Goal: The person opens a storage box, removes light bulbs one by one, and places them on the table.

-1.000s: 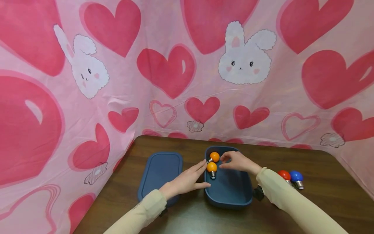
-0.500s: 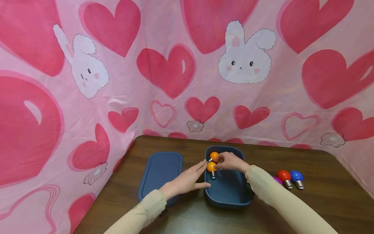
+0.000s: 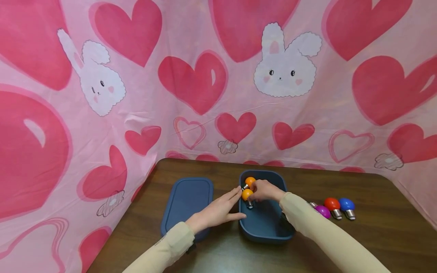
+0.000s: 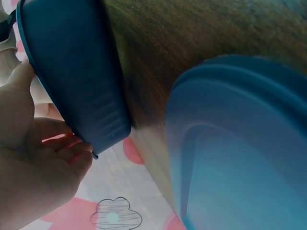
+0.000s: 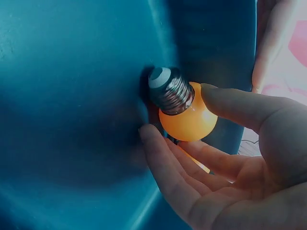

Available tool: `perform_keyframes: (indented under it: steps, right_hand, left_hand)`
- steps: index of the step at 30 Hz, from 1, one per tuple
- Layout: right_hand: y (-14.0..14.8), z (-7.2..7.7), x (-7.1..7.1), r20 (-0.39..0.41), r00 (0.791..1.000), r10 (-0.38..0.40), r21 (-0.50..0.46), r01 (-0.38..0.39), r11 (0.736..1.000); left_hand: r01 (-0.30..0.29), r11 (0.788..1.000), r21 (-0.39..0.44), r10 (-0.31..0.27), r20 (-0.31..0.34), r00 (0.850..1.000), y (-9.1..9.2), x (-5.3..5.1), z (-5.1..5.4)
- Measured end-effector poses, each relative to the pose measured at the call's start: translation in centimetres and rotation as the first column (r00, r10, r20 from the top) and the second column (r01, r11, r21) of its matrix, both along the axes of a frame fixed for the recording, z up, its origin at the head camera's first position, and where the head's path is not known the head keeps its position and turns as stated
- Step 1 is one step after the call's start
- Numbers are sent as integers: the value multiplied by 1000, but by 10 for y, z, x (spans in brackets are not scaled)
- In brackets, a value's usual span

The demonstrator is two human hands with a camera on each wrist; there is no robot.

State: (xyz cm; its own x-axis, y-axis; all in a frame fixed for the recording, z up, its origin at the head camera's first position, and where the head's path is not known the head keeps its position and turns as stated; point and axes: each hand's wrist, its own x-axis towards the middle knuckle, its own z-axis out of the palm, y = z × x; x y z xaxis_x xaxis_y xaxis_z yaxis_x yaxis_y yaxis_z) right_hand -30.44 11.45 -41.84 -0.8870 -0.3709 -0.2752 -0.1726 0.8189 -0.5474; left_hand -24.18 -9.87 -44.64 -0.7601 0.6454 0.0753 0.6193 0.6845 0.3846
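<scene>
Inside a dark blue box (image 3: 264, 225), two orange light bulbs lie along the left wall. My right hand (image 3: 268, 190) reaches in and pinches the nearer orange bulb (image 3: 247, 195) between thumb and fingers. The right wrist view shows this bulb's orange globe (image 5: 189, 123) and its metal screw base (image 5: 173, 93). Just behind it lies the farther orange bulb (image 3: 250, 181), partly covered by the right fingers. My left hand (image 3: 218, 209) rests on the box's left rim with fingers extended. In the left wrist view, the left fingertips (image 4: 82, 152) touch the box's edge.
A matching blue lid (image 3: 189, 201) lies flat on the wooden table (image 3: 225, 250) left of the box. To the right are a purple bulb (image 3: 322, 211), a red bulb (image 3: 332, 204) and a blue bulb (image 3: 346, 204); another metal base shows beside the right sleeve. A heart-patterned cloth (image 3: 205, 34) hangs behind.
My right hand has moved left and closed its fingers on the nearer orange bulb. As the right arm shifted, the purple bulb came into view. The left hand has stayed on the rim.
</scene>
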Motion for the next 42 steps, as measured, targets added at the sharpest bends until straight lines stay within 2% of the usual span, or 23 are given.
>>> perform_keyframes:
  steps: [13, 20, 30, 38, 42]
  right_hand:
    - [-5, 2, 2, -27, 1000, 2, 36, -1, 999]
    - [3, 8, 6, -49, 999, -14, 10, 15, 1000]
    - [26, 22, 16, -162, 985, 62, 5, -62, 998]
    - [50, 37, 28, -199, 978, 62, -19, -67, 998]
    - [64, 42, 34, -235, 968, 84, -30, -94, 995]
  left_hand:
    - [14, 1000, -18, -14, -38, 999, 3, 2, 1]
    - [11, 999, -41, -13, -59, 998, 3, 3, 2]
    - [-3, 993, -116, -13, -143, 990, 4, 4, 4]
    - [-15, 989, -146, -4, -129, 992, 4, 3, 7]
    - [-13, 990, -143, -6, -128, 992, 4, 2, 8]
